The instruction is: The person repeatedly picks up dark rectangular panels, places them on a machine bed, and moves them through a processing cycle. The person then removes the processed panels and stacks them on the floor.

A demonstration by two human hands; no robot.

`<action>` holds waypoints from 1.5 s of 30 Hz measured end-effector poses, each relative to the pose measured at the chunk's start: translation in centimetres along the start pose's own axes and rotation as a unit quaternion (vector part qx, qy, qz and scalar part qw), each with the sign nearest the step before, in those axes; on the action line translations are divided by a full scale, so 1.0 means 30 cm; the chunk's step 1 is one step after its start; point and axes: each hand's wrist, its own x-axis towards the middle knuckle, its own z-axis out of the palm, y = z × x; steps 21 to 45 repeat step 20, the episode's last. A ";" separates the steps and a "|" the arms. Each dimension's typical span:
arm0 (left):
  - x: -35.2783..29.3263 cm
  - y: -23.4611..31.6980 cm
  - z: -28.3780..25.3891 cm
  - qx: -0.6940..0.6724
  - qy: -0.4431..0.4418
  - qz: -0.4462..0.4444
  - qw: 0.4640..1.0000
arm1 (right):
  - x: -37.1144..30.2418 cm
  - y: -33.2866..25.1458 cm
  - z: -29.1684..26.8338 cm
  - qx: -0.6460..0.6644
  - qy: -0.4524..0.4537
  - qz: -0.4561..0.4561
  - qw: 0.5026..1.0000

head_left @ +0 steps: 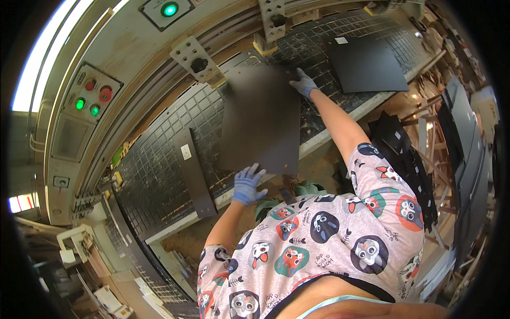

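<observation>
A dark brown rectangular panel (261, 119) lies over the black gridded machine bed (159, 159), its near corner reaching past the bed's light front edge. My left hand (247, 184), in a blue-grey glove, touches the panel's near edge with its fingers stretched out and the thumb apart. Beside the panel's far right edge is my right hand (305, 85), gloved too, fingers extended and spread. A narrow dark strip (194, 173) with a white label rests to the left of the panel. Another dark panel (366, 66), also labelled, lies at the right.
Metal clamp blocks (197, 64) on a rail stand behind the panel. A control box (87, 103) with red and lit green buttons is at the left. Dark offcuts (406, 154) are piled at the right, near leaning dark boards (467, 127).
</observation>
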 end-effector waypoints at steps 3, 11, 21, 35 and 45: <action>0.139 0.054 0.059 0.029 0.068 0.011 0.997 | -0.085 -0.119 0.098 -0.141 -0.096 -0.075 0.982; 0.511 0.264 0.044 0.009 0.129 -0.052 0.990 | -0.319 -0.088 0.070 -0.241 -0.062 -0.124 0.961; 0.669 0.235 -0.006 0.020 0.099 -0.047 0.994 | -0.364 -0.050 -0.002 -0.251 -0.110 -0.101 0.956; 0.669 0.235 -0.006 0.020 0.099 -0.047 0.994 | -0.364 -0.050 -0.002 -0.251 -0.110 -0.101 0.956; 0.669 0.235 -0.006 0.020 0.099 -0.047 0.994 | -0.364 -0.050 -0.002 -0.251 -0.110 -0.101 0.956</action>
